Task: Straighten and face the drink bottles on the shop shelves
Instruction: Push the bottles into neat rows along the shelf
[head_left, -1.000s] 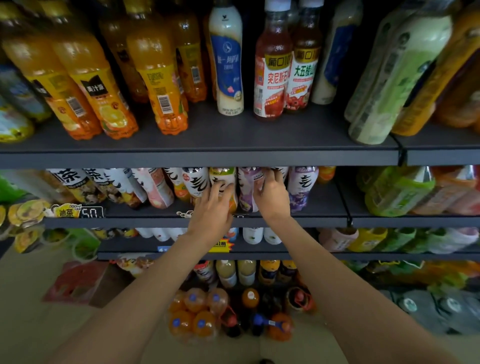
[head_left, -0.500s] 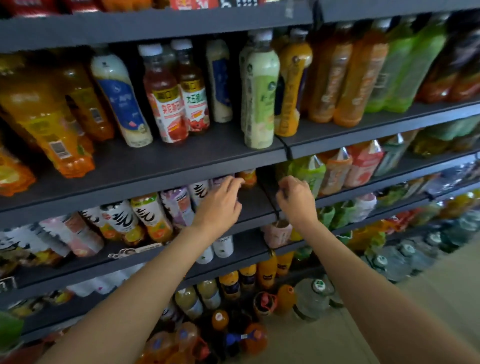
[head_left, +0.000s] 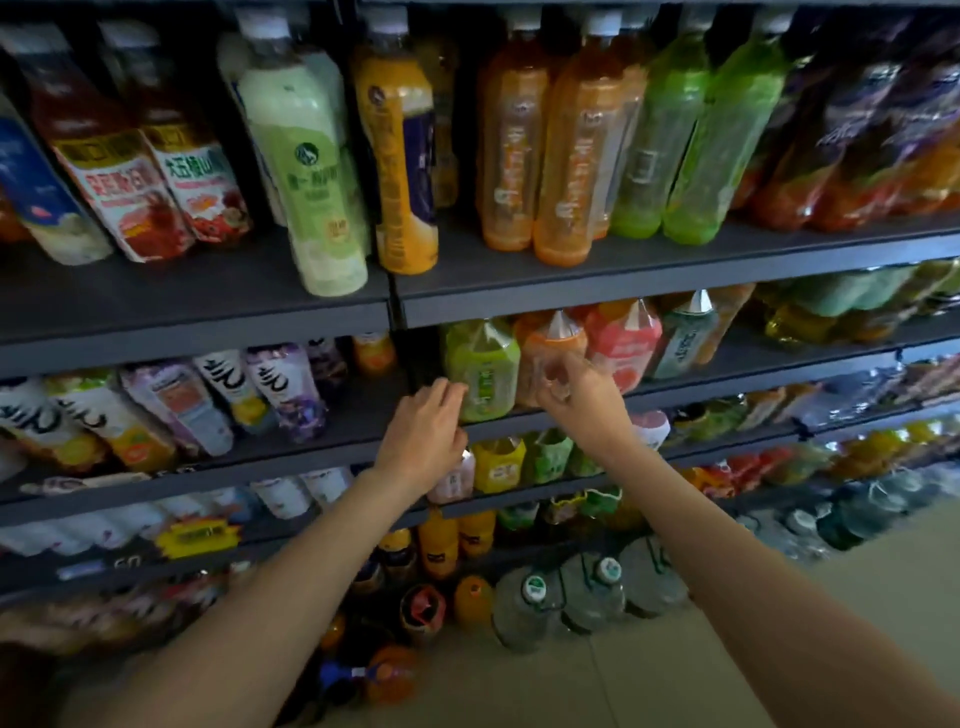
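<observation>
Since the earlier frame, both hands have shifted from the white-labelled bottles to the section on their right. The left hand (head_left: 423, 434) touches the green bottle (head_left: 483, 371) with loosely curled fingers. The right hand (head_left: 582, 397) pinches the adjacent orange bottle (head_left: 550, 345).

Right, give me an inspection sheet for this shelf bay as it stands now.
Surface: dark grey shelf tiers, each stocked with drinks.
Job's things: green bottle and orange bottle stand at the front of the second shelf; pink bottle beside them.
Clutter: large water jugs and loose bottles stand on the floor below.
Grippers: left hand has fingertips at the green bottle; right hand is curled at the orange bottle, grip blurred.
Cables: nothing seen.
Surroundings: yellow starburst tag on a lower shelf edge; tan floor to the right.
</observation>
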